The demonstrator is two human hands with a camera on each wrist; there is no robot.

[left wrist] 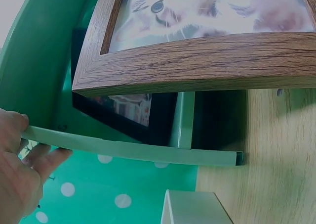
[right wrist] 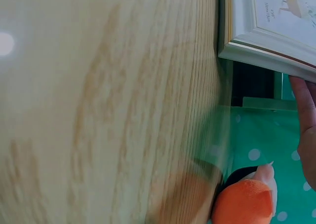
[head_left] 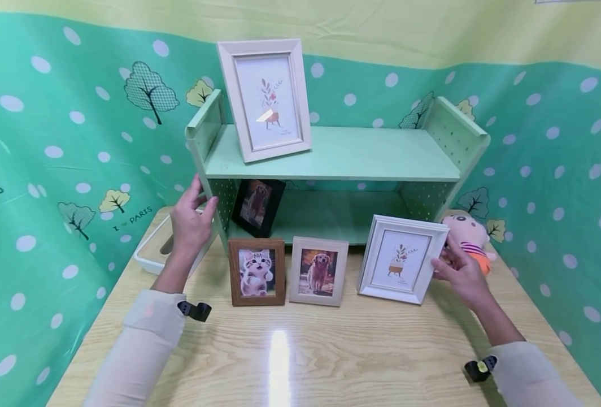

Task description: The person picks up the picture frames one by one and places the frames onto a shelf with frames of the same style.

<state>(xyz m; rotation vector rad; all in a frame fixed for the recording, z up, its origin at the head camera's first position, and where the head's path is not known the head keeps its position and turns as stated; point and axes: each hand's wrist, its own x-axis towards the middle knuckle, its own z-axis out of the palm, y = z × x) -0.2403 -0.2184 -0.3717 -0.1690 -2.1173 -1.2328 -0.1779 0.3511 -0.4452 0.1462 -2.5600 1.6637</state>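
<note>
My left hand (head_left: pixel 191 223) grips the front edge of the left side panel of a green two-tier shelf (head_left: pixel 371 150); the left wrist view shows the thumb and fingers on either side of that panel (left wrist: pixel 123 147). With my right hand (head_left: pixel 462 274) I hold a white picture frame (head_left: pixel 402 263) by its right edge, tilted back at the shelf's front right. Its picture shows a potted plant. To its left stand a beige frame (head_left: pixel 319 271) with a dog photo and a brown wood-grain frame (head_left: pixel 257 272) with a kitten photo.
A larger pale frame (head_left: pixel 267 102) stands on the shelf's top left. Inside the lower tier, a black frame (head_left: pixel 258 207) leans sideways. A pink plush toy (head_left: pixel 465 232) with orange lies right of the shelf. At its left is a white-rimmed tray (head_left: pixel 145 260). Patterned cloth (head_left: pixel 51 198) surrounds the table.
</note>
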